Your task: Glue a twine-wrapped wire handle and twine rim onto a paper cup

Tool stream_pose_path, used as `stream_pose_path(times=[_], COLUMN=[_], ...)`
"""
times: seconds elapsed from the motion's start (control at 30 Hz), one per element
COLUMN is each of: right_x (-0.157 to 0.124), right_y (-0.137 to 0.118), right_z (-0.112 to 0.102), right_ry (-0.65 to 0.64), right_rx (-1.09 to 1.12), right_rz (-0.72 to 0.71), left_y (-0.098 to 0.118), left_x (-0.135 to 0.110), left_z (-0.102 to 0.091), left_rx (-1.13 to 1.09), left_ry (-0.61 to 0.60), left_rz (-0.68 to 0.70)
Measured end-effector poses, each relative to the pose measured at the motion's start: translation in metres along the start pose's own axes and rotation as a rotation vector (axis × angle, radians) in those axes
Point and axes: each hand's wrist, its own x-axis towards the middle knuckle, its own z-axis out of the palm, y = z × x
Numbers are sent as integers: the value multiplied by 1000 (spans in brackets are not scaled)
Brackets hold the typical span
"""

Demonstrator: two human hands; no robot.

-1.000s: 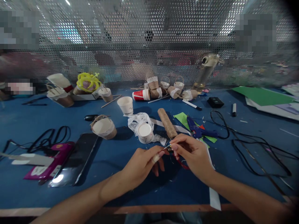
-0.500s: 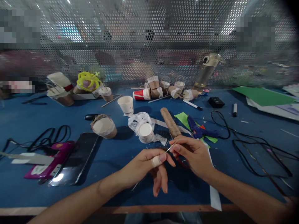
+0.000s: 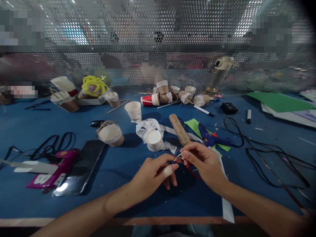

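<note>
My right hand [image 3: 199, 159] pinches a thin, shiny strand [image 3: 177, 158] between thumb and fingertips; its exact kind is too small to tell. The strand slants down toward my left hand [image 3: 156, 172], whose thumb wears a beige bandage [image 3: 168, 170]. On that hand, thumb and index finger are apart around the strand's lower end, with the other fingers bent below. Partly hidden under my right hand lies a red curved piece [image 3: 194, 173]. Just beyond the hands are a roll of brown twine [image 3: 179, 129] and a white paper cup [image 3: 154, 141] beside white lace ribbon [image 3: 145, 126].
On the left lie a phone [image 3: 82, 166] and a purple glue gun [image 3: 58, 168] with black cable. A twine-handled cup [image 3: 112, 134] stands behind them. A blue glue gun [image 3: 209, 136] rests on green scraps at right. Small cups and a bottle [image 3: 218, 77] line the mesh panel [image 3: 138, 49].
My left thumb has parted from the index finger and moved slightly down, and its lower fingers have drawn in. My right hand keeps its pinch on the strand, nearly in place.
</note>
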Motion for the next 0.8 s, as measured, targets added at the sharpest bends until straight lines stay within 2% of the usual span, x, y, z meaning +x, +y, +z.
stream_pose_path(times=[0.1, 0.23, 0.4, 0.6, 0.7, 0.8], right_x=[-1, -3, -2, 1, 2, 2], right_y=[-1, 0, 1, 2, 4, 5], right_z=[0, 0, 0, -2, -1, -1], right_ry=[6, 0, -39, -105, -118, -111], right_rx=[-51, -59, 15, 114, 140, 146], right_rz=[-16, -58, -91, -60, -53, -42], left_y=[-2, -6, -3, -3, -6, -7], left_x=[0, 2, 3, 6, 8, 6], left_z=[-2, -3, -2, -4, -4, -3], left_rx=[240, 214, -19, -621, -728, -686], left_ry=[60, 61, -54, -289, -406, -411], left_rz=[70, 71, 19, -123, -130, -126])
